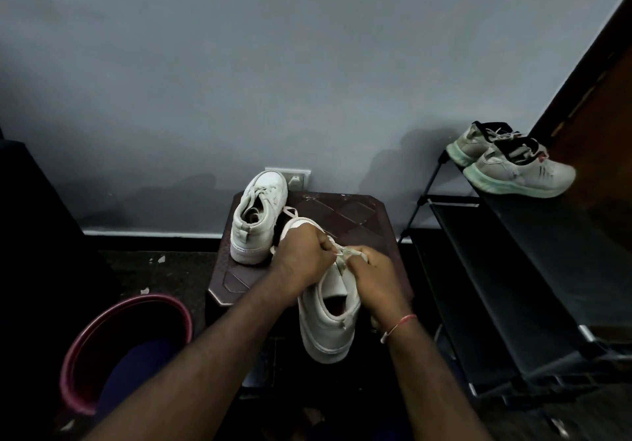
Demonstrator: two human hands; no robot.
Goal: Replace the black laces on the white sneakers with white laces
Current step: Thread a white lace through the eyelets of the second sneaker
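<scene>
Two hands on one lace: your left hand (301, 259) and right hand (371, 276) meet over the throat of the near sneaker (328, 324). The fingers (325, 242) on both sides are curled tight, pinching the white lace (343, 255) between them. The sneaker lies toe-away on the brown tabletop (342, 211), with its heel toward you and past the near edge. Can't tell what supports the heel.

The far sneaker (256, 221) stands just beside it at the left, laced in white. No black lace shows on either shoe, so this looks like the last tightening or the knot on the second shoe.

To do it well:
- Pull both ends with even tension, so the tongue sits centred and the rows lie flat, not twisted.
- Pinch close to the eyelets; a grip far out lets slack creep back.
- Match the end lengths before you knot.
- Press the shoe down onto the tabletop as you pull, since the overhanging heel could tip it off.
- Mind the lace loop near the far sneaker, which could snag.
</scene>
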